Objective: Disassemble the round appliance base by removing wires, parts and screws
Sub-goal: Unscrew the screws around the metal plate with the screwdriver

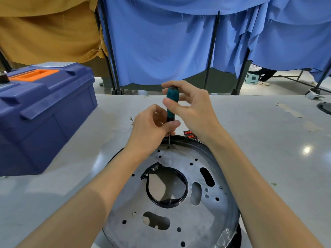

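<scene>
The round appliance base (211,217) lies flat on the grey table, a silver metal disc with many holes, a black rim and a black ring round its central opening. A teal-handled screwdriver (172,97) stands upright with its tip in a screw (168,147) at the disc's far edge. My right hand (191,108) grips the top of the handle. My left hand (152,127) pinches the lower handle and shaft. Another screw (220,187) sits on the disc's right side.
A blue toolbox (41,111) with an orange handle stands at the left. Red rocker switches (190,135) lie just beyond the disc, small metal bits (131,119) to the left of my hands. A black object (325,108) sits at the right edge. Blue curtains hang behind.
</scene>
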